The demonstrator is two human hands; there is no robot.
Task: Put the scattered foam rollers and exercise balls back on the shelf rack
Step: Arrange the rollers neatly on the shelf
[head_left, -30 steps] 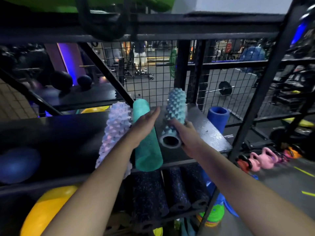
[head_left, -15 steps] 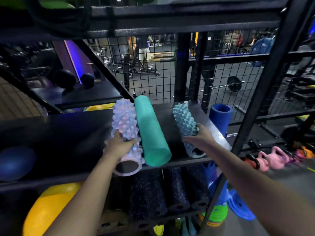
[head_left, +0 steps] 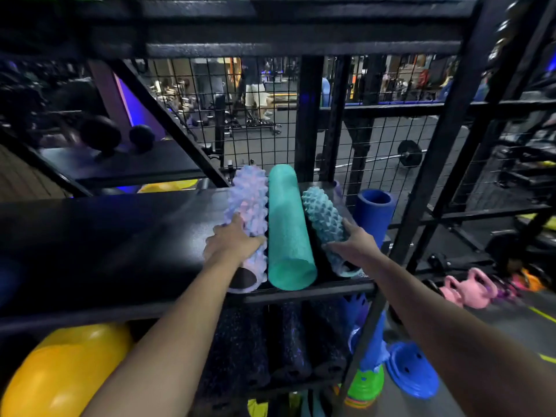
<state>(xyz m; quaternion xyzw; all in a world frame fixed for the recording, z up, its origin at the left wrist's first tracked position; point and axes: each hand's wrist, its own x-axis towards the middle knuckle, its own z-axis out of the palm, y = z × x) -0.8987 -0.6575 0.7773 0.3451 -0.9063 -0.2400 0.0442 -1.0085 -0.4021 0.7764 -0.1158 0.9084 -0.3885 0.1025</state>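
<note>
Lilac spiked roller (head_left: 248,212) lies at shelf (head_left: 120,236) right end, by front edge, left hand (head_left: 233,245) wrapped over it. Smooth teal roller (head_left: 287,224) just beside. Right hand (head_left: 353,245) grips skewed teal spiked roller (head_left: 323,218). Suggest squaring it parallel and pushing all ends back.

Hands (head_left: 233,245) (head_left: 355,246) holding lilac roller (head_left: 248,200), spiky aqua roller (head_left: 323,215)

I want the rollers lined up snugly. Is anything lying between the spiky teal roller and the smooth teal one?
Nothing visible: only bare shelf separates the spiky teal roller from the smooth teal roller.
</note>
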